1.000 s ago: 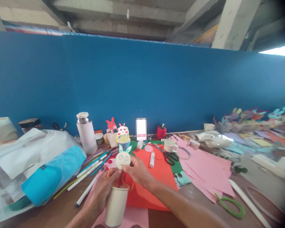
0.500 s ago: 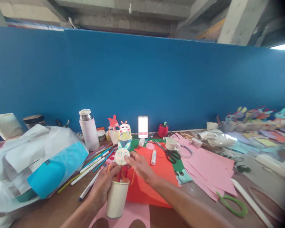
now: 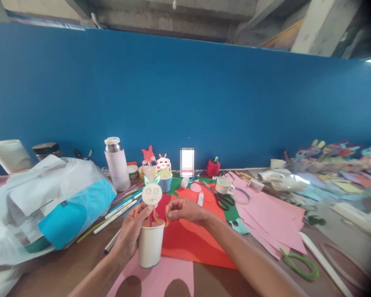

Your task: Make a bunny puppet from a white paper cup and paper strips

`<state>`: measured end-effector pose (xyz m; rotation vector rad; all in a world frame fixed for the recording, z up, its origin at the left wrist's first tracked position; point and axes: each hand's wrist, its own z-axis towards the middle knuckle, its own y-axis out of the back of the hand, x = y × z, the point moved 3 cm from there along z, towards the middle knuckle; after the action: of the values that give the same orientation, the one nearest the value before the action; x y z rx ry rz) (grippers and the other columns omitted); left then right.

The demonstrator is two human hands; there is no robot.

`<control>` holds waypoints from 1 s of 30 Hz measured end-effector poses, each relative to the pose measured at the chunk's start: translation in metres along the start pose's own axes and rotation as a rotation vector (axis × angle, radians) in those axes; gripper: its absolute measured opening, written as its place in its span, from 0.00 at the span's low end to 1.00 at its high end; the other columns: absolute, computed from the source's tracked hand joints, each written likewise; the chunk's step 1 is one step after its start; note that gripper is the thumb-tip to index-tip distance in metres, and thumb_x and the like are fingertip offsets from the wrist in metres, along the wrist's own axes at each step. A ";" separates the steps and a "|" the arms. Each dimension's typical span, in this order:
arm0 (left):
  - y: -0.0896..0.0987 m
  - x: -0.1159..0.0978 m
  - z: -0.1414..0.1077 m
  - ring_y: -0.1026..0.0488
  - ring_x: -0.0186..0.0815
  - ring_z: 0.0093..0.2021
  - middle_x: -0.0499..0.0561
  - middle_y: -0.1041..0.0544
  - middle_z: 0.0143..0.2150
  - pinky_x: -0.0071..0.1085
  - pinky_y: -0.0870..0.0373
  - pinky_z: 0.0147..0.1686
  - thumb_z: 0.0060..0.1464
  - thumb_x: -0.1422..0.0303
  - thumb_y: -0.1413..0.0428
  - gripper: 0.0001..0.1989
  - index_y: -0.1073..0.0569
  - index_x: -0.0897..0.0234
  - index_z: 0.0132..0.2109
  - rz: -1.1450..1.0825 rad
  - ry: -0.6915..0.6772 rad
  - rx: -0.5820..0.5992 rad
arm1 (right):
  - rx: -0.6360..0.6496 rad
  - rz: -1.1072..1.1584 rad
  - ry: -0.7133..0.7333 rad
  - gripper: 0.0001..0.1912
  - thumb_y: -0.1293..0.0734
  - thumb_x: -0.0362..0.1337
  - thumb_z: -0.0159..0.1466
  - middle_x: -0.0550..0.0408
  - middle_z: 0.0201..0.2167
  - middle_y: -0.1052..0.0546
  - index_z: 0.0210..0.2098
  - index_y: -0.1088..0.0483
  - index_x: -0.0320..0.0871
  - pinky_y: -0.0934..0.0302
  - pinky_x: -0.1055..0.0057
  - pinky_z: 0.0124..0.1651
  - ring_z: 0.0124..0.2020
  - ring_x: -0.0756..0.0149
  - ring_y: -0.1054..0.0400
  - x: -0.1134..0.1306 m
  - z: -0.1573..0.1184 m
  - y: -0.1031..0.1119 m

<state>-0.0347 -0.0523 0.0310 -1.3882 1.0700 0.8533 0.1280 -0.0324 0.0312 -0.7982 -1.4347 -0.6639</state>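
A white paper cup [image 3: 151, 246] stands over pink paper, near the table's front. Out of its top rise orange pipe cleaners [image 3: 156, 217] and a dark red stem, topped by a round white rabbit face [image 3: 152, 194] with green-edged ears. My left hand [image 3: 132, 231] is closed at the cup's left side, its thumb and fingers on the stem and pipe cleaner just under the face. To the right, my right hand [image 3: 185, 210] pinches the curled end of an orange pipe cleaner beside the cup's rim.
Red paper [image 3: 200, 243] lies under my right arm. Behind are black scissors [image 3: 224, 201], a small white cup [image 3: 225, 185], a glue stick [image 3: 200, 199] and a thermos [image 3: 116, 167]. Markers [image 3: 114, 217] and a plastic bag [image 3: 64, 198] are left, pink sheets [image 3: 272, 214] right.
My right hand has moved off the rabbit face to the orange pipe cleaner on the right. The face now stands more to the left and upright, and the cup appears slightly higher in view.
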 end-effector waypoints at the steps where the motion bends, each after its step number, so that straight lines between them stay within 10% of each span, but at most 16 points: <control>1: 0.000 0.001 0.000 0.32 0.30 0.22 0.44 0.27 0.22 0.25 0.37 0.24 0.36 0.67 0.39 0.11 0.29 0.66 0.30 -0.001 0.007 0.012 | -0.023 -0.008 0.000 0.13 0.30 0.41 0.48 0.60 0.23 0.31 0.28 0.32 0.39 0.48 0.76 0.30 0.24 0.76 0.39 0.000 0.001 -0.003; 30: 0.003 0.008 0.007 0.31 0.28 0.25 0.45 0.26 0.25 0.23 0.36 0.28 0.39 0.69 0.39 0.09 0.29 0.67 0.31 -0.085 -0.007 0.019 | -0.208 -0.074 0.037 0.06 0.33 0.36 0.50 0.60 0.21 0.32 0.26 0.34 0.40 0.48 0.76 0.28 0.23 0.75 0.39 -0.005 0.007 -0.014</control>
<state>-0.0345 -0.0466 0.0217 -1.4039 1.0039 0.7832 0.1129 -0.0353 0.0271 -0.8929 -1.3818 -0.8909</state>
